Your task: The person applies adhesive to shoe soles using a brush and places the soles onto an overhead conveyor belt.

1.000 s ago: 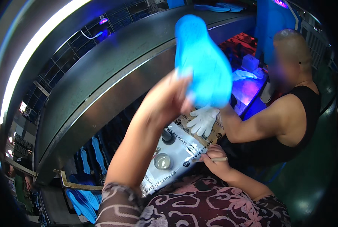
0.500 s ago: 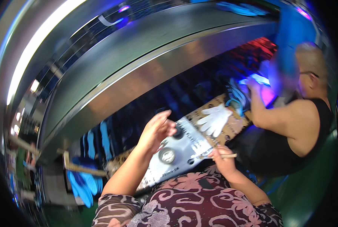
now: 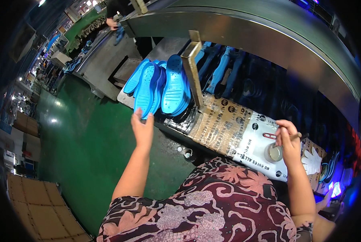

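Head view: noted blue, ridged, perforated shoe soles stacked beside wooden bar, left hand at lower edge, fingers parted, right hand clasping slim tan stick near clear round cup, contents pale.

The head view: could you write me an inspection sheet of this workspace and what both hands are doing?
Surface: brown printed cardboard beside a silvery-white printed plastic sheet.
Job's things: two stacks of bright blue shoe soles, left stack and right stack; thin tan stick.
Clutter: round clear container and small red looped object, type unclear, on the sheet; white fabric glove to their right.
Left hand: open, fingers at the left stack's lower end; contact unclear.
Right hand: holds the stick above the sheet.
Cables: nothing seen.
Surroundings: green floor, brown cardboard boxes, another person's arm at lower right.
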Action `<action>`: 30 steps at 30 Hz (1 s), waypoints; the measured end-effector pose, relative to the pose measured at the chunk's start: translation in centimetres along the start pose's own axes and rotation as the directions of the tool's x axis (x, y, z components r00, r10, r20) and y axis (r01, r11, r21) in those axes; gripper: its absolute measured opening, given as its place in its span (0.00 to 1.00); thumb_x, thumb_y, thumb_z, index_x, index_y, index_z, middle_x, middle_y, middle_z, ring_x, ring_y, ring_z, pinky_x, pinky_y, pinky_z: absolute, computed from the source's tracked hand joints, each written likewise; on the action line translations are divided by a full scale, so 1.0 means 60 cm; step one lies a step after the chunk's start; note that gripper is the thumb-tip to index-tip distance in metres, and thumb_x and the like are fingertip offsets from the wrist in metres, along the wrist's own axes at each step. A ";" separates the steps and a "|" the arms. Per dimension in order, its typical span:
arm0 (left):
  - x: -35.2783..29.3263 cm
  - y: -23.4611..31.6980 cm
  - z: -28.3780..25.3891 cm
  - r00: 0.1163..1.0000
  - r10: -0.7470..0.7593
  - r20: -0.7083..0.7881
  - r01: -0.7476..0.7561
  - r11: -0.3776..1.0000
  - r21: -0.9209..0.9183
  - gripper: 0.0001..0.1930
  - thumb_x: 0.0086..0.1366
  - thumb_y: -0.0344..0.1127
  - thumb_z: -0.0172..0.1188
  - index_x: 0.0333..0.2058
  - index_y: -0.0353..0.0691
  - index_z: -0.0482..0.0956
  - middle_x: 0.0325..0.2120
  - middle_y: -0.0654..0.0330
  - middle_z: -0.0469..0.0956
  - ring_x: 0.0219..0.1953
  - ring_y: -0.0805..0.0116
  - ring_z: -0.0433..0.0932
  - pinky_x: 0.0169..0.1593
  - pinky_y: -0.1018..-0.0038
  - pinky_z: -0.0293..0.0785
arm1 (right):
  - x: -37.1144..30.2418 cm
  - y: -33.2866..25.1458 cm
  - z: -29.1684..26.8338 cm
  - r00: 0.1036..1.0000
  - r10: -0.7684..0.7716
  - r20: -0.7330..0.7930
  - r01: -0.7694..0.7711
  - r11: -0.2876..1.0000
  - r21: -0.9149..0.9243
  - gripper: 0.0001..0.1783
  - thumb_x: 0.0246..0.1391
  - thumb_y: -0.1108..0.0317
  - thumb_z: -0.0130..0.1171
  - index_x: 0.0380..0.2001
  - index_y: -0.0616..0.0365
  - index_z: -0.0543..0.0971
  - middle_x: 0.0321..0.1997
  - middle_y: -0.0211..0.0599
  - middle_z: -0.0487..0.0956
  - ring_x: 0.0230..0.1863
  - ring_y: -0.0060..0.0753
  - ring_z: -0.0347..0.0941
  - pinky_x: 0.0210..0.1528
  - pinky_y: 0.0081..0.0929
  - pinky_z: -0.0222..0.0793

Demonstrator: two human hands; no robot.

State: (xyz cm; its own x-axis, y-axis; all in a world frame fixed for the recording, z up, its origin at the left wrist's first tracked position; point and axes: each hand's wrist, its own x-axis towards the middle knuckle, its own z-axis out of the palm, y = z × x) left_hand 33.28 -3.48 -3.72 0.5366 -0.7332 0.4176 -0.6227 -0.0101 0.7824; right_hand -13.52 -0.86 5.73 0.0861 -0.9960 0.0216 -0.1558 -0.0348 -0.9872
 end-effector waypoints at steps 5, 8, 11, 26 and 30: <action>0.124 -0.132 -0.049 0.950 -0.310 0.034 0.310 0.951 0.015 0.37 0.56 0.48 0.64 0.56 0.27 0.63 0.52 0.40 0.68 0.55 0.54 0.68 0.56 0.64 0.65 | 0.115 -0.024 0.158 0.953 -0.129 0.274 0.204 0.942 -0.266 0.15 0.58 0.68 0.50 0.47 0.59 0.75 0.44 0.41 0.76 0.44 0.34 0.72 0.49 0.26 0.66; 0.189 -0.171 -0.046 0.886 -0.421 0.195 0.429 0.903 0.003 0.43 0.54 0.52 0.65 0.58 0.26 0.60 0.54 0.40 0.66 0.56 0.55 0.68 0.56 0.64 0.65 | 0.165 -0.017 0.239 0.892 -0.033 0.452 0.207 0.916 -0.343 0.22 0.57 0.66 0.52 0.55 0.60 0.69 0.45 0.38 0.76 0.43 0.29 0.72 0.48 0.25 0.67; 0.217 -0.179 -0.008 0.779 -0.510 0.365 0.549 0.836 -0.003 0.43 0.52 0.49 0.67 0.59 0.28 0.58 0.52 0.45 0.70 0.55 0.58 0.69 0.56 0.66 0.65 | 0.187 -0.003 0.316 0.853 -0.021 0.521 0.315 0.817 -0.483 0.31 0.55 0.56 0.55 0.58 0.61 0.66 0.51 0.52 0.73 0.50 0.47 0.72 0.53 0.37 0.66; 0.348 -0.208 0.085 0.486 -0.364 0.794 0.578 0.816 0.021 0.41 0.51 0.52 0.67 0.57 0.30 0.64 0.49 0.48 0.73 0.52 0.58 0.71 0.54 0.62 0.67 | 0.386 0.171 0.543 0.929 0.370 0.023 -0.312 0.814 -0.490 0.47 0.52 0.42 0.53 0.62 0.69 0.55 0.27 0.41 0.74 0.20 0.28 0.69 0.17 0.26 0.65; 0.330 -0.198 0.058 0.487 -0.332 0.808 0.591 0.807 -0.024 0.38 0.53 0.52 0.66 0.56 0.32 0.65 0.49 0.53 0.73 0.51 0.60 0.71 0.56 0.65 0.65 | 0.370 0.106 0.543 0.808 0.557 0.192 -0.466 0.804 -0.369 0.54 0.46 0.34 0.53 0.62 0.71 0.54 0.49 0.58 0.71 0.40 0.43 0.74 0.27 0.32 0.73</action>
State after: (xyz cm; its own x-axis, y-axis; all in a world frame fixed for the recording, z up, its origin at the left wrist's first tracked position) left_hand 49.31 -20.25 -6.38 0.0081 -0.9029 -0.4297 -0.1714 -0.4246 0.8890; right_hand 19.48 -20.50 -5.24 0.1723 -0.8086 -0.5626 -0.5287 0.4060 -0.7454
